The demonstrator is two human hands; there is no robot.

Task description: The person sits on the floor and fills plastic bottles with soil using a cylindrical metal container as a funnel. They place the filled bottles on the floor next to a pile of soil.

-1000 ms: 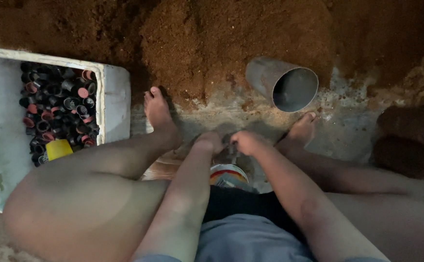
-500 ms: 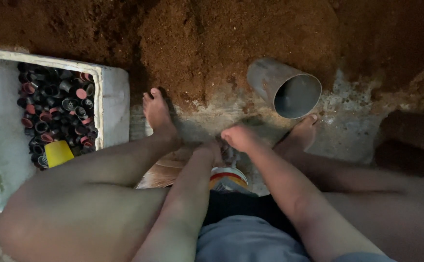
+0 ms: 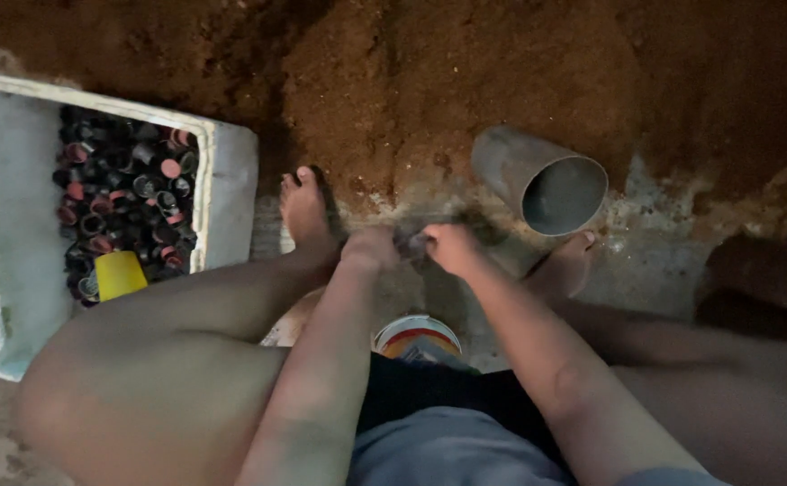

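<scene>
We see our left hand (image 3: 371, 249) and right hand (image 3: 450, 247) pinching 1 small dark object (image 3: 411, 243) (too blurred to identify) between them, above the concrete floor (image 3: 646, 261) beside the brown soil heap (image 3: 465, 99).

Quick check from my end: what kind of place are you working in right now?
Probably a plant-nursery potting spot on the ground: a big heap of brown soil, a white foam box full of small dark pots, and a grey pipe section lying beside the heap.

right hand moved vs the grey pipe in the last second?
Cannot tell. The right hand sits left of and just below the grey pipe, about as before; the small offsets may be head-camera shift.
</scene>
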